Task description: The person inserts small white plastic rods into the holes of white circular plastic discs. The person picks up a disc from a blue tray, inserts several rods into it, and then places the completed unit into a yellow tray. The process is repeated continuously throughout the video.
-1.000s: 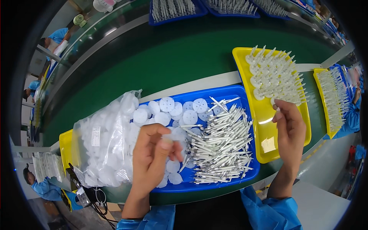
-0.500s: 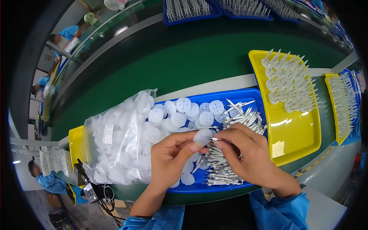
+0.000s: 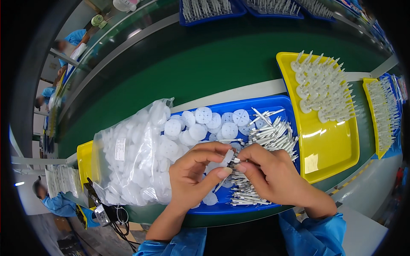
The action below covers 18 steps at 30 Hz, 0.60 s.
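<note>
Between the fingertips of my left hand [image 3: 194, 173] is a round translucent plastic disc [image 3: 227, 158], turned nearly edge-on. My right hand [image 3: 273, 173] pinches a thin white stick with a dark tip [image 3: 236, 160], its end meeting the disc; how far it sits in the disc is hidden by my fingers. Both hands are over a blue tray [image 3: 273, 102]. Loose white discs [image 3: 203, 115] lie in the tray's left part, and many slim white sticks [image 3: 273, 134] are heaped in its right part.
An open plastic bag full of discs [image 3: 132, 166] rests over the tray's left end. At right, a yellow tray [image 3: 329, 158] bears rows of discs with upright sticks. More filled trays [image 3: 205, 13] stand at the back. Cables [image 3: 119, 226] hang at lower left. Other people work at far left.
The disc has turned from facing upward to nearly edge-on in my left fingers. My right hand has shifted slightly left, bringing the stick's end against the disc.
</note>
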Motion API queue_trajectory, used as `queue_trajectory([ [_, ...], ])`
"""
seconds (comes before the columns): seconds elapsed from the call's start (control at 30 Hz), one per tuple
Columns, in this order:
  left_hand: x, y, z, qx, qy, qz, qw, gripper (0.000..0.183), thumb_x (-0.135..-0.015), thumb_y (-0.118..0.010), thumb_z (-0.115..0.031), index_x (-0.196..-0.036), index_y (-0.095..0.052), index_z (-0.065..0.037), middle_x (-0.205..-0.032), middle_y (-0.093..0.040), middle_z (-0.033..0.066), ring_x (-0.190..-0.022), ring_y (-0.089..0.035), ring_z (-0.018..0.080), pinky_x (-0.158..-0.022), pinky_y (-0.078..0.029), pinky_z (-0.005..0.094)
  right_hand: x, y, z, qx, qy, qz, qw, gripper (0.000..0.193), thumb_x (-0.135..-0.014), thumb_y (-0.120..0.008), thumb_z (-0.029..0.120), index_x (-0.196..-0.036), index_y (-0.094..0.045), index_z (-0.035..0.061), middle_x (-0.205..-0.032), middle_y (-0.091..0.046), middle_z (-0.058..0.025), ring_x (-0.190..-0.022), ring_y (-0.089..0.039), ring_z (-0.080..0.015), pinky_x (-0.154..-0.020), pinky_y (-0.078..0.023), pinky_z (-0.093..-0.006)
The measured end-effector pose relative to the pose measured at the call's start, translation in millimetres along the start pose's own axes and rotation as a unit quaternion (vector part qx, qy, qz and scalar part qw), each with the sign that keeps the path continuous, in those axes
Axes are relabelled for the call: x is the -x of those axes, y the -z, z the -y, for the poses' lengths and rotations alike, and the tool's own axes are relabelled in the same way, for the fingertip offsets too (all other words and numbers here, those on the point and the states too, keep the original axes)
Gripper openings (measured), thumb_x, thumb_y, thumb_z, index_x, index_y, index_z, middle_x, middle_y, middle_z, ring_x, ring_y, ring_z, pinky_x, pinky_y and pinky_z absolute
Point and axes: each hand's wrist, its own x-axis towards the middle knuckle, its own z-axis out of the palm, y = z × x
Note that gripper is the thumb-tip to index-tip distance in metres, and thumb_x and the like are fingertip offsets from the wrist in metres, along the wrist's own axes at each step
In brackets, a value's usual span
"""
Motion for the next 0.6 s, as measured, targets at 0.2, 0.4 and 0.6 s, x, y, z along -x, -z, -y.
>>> queue_trajectory([
  [0.2, -2, 8, 2, 0.041, 0.001, 0.039, 0.998, 0.028, -0.082, -0.071, 0.013, -0.109, -0.068, 0.005, -0.119, -0.064, 0.0227, -0.115, -0.062, 0.0302, -0.100, -0.050, 0.0436, 0, 2, -6, -0.199, -0.080, 0.046, 0.976, 0.010, -0.095, -0.065, 0.008, -0.099, -0.059, 0.0016, -0.070, -0.063, -0.0092, -0.058, -0.061, -0.0150, -0.055, -0.045, -0.0276],
  [0.4, -4, 10, -3, -0.016, -0.009, 0.064, 0.998, 0.026, -0.081, -0.072, 0.012, -0.107, -0.070, 0.008, -0.116, -0.066, 0.0255, -0.109, -0.065, 0.0317, -0.095, -0.052, 0.0429, 7, -8, 1, 0.024, 0.017, -0.038, 0.999, 0.008, -0.096, -0.060, 0.008, -0.098, -0.054, 0.0033, -0.068, -0.063, -0.0139, -0.055, -0.064, -0.0335, -0.048, -0.048, -0.0387],
  [0.6, -2, 10, 1, -0.057, -0.024, 0.063, 0.996, 0.030, -0.078, -0.078, 0.008, -0.107, -0.070, 0.007, -0.116, -0.068, 0.0243, -0.108, -0.067, 0.0303, -0.096, -0.052, 0.0423, 5, -12, 3, 0.081, 0.037, -0.047, 0.995, 0.012, -0.092, -0.063, 0.003, -0.097, -0.053, 0.0024, -0.067, -0.062, -0.0134, -0.056, -0.063, -0.0339, -0.049, -0.047, -0.0408],
])
